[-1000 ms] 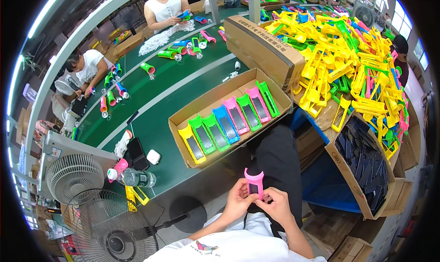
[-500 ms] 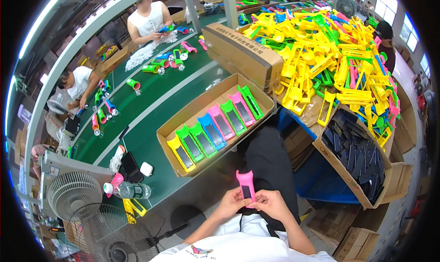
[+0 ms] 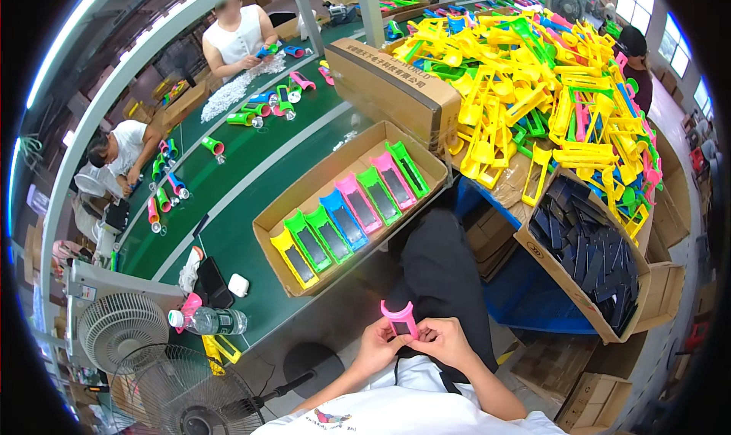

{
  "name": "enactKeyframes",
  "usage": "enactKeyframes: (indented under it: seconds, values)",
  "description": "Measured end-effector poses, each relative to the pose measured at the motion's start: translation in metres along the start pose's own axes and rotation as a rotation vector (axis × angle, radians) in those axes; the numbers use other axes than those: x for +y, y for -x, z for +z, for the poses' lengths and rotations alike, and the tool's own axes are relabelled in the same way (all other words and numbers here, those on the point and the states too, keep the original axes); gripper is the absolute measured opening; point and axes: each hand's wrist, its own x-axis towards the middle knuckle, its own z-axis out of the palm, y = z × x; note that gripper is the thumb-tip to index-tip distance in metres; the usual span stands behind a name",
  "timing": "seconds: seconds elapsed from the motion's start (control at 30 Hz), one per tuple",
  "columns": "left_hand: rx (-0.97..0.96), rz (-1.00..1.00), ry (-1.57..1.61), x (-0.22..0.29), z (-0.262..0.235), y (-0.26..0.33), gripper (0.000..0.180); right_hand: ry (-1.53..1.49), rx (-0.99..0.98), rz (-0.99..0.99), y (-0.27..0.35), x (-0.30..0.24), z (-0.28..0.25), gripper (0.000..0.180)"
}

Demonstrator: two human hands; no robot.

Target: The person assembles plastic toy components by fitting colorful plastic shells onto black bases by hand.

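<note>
Over my lap I hold a pink plastic shell (image 3: 398,319) with a dark rectangular panel set in its face. It is tilted, its curved end up and away from me. My left hand (image 3: 378,349) grips its lower left side, closed between thumb and fingers. My right hand (image 3: 445,342) pinches the lower right edge. The fingers cover its lower end. Ahead, a shallow cardboard box (image 3: 324,182) on the green table holds a row of similar yellow, green, blue and pink shells (image 3: 346,214), each with a dark panel.
To the right lies a large heap of mostly yellow plastic parts (image 3: 525,92). Below it, an open carton (image 3: 563,292) holds dark flat panels (image 3: 586,245). A bottle (image 3: 217,321), phone (image 3: 213,283) and fans (image 3: 126,321) are at the left. Two people work across the green table (image 3: 263,180).
The pink shell has tipped, so its panel looks foreshortened and its curved end shows more. Both hands stay on it. The whole view has shifted slightly.
</note>
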Motion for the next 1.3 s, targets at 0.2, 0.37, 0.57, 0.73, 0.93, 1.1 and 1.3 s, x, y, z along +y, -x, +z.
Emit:
enactKeyframes:
  seconds: [0.2, 0.37, 0.57, 0.73, 0.93, 1.1, 1.3]
  values:
    - [0.102, -0.001, -0.151, 0.049, 0.0, -0.006, 0.028, -0.141, -0.022, -0.046, -0.01, -0.016, -0.005, 0.049]
    - [0.59, 0.246, -0.393, 0.139, -0.031, -0.015, 0.019, -0.125, -0.108, 0.04, -0.011, -0.004, -0.014, 0.043]
    - [0.926, 0.251, -1.055, 0.158, -0.101, -0.062, 0.035, 0.0, -0.142, -0.034, -0.009, -0.008, -0.01, 0.035]
    - [1.012, 0.269, -1.464, 0.132, -0.107, -0.084, 0.075, -0.087, -0.161, -0.085, 0.007, -0.005, -0.012, 0.03]
    - [0.863, 0.088, -1.369, 0.134, -0.098, -0.101, 0.042, -0.063, -0.172, -0.073, 0.037, -0.014, -0.046, 0.031]
    - [0.848, 0.386, -1.294, 0.141, -0.059, -0.109, 0.039, 0.148, -0.103, -0.214, 0.071, -0.067, -0.145, 0.045]
    - [0.343, 0.506, -1.071, 0.19, 0.06, -0.146, 0.032, 0.398, 0.426, -0.182, 0.087, -0.124, -0.277, 0.033]
